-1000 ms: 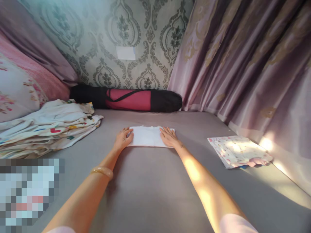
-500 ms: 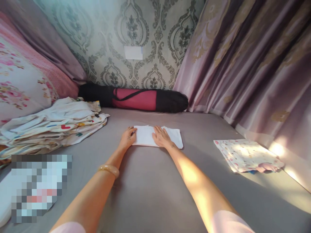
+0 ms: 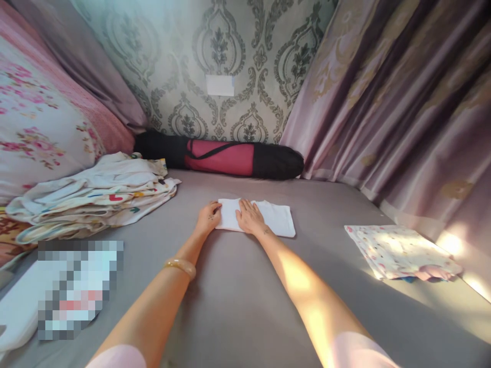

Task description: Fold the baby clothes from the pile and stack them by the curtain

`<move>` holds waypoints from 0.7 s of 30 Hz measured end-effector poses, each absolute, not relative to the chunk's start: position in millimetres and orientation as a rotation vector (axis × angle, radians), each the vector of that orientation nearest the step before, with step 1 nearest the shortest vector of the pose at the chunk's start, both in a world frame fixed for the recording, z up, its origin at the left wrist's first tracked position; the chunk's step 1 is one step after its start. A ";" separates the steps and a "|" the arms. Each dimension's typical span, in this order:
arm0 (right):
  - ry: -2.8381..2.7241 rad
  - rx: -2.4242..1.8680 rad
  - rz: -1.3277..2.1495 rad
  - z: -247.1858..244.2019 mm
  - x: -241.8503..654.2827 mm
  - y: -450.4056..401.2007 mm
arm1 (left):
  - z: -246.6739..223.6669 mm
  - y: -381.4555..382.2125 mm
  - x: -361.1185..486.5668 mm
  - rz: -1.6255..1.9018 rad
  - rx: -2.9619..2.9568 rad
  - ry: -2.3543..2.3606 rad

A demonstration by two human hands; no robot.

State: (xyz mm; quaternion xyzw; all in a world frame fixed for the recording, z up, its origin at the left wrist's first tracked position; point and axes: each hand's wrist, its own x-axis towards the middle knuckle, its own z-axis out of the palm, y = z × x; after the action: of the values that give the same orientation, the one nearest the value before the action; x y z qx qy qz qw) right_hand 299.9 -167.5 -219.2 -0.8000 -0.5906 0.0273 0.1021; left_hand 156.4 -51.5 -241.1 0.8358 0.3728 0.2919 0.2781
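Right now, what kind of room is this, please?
Probably a bedroom: a large pillow with pink flowers, a grey sheet spread under the hands, and long purple curtains suggest it.

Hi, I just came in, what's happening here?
A person is handling a folded white cloth on a grey sheet. The left hand is at the cloth's left end, and the right hand presses flat near its middle. A loose heap of patterned fabric lies to the left, and a folded patterned cloth lies to the right.
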 end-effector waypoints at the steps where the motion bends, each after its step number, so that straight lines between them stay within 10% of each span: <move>1: -1.748 -2.375 0.118 -217.5 301.1 -166.6 | -241.0 -51.7 156.7 0.787 2.233 1.003; 21: -1.773 -2.095 0.364 -192.5 263.8 -144.8 | -227.7 -55.4 146.4 0.860 1.966 1.020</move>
State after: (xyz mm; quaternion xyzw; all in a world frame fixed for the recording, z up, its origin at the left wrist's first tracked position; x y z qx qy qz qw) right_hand 263.8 -144.8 -192.5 -0.7436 -0.6292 0.1292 0.1855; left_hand 146.4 -55.4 -227.7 0.7675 0.3983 0.3358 0.3737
